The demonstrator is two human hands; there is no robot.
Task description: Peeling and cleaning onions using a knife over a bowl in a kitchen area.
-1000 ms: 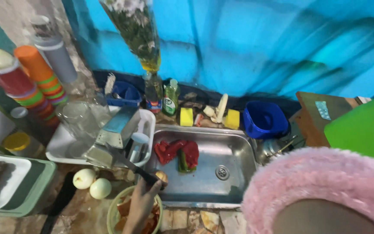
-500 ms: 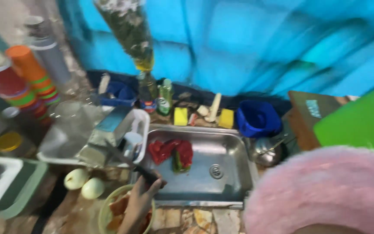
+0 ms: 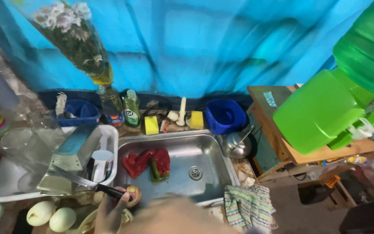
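Head view: at the sink's (image 3: 221, 169) front left corner, one hand (image 3: 111, 212) grips a black-handled knife (image 3: 81, 182) and pinches a small brown round thing (image 3: 133, 193), blade pointing left over the white dish rack (image 3: 111, 143), likely to cut over a bowl. Which hand it is cannot be told; the other stays hidden. Red peppers (image 3: 148, 162) lie in the basin.
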